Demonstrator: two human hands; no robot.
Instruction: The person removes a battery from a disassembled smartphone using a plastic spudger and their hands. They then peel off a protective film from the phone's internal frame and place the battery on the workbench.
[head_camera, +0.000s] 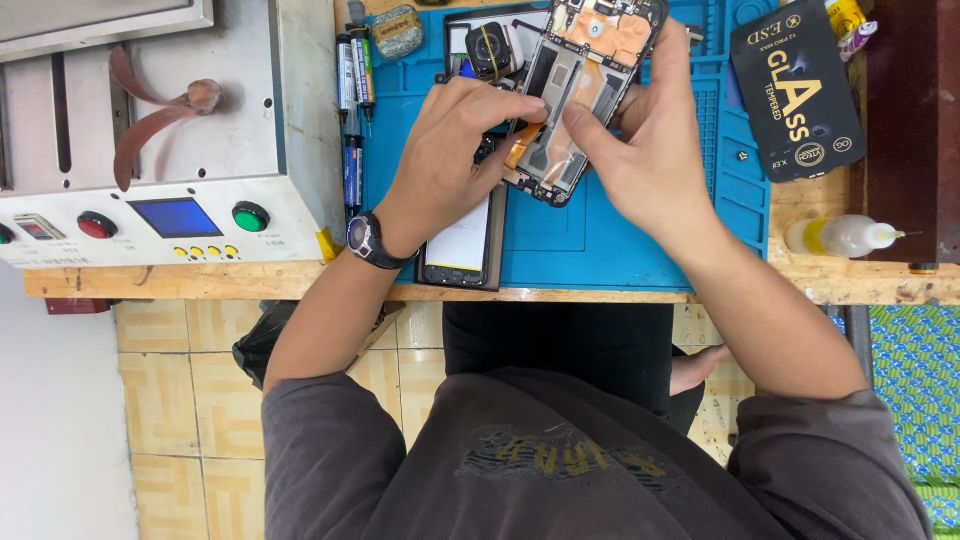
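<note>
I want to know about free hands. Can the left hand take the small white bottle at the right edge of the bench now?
Probably not: the left hand is pinching the opened phone, and the right hand lies between it and the bottle.

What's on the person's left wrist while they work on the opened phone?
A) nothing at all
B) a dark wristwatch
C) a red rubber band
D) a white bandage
B: a dark wristwatch with a round face sits on the wrist just behind the left hand, which, with the right hand, touches the opened phone above the blue mat.
</note>
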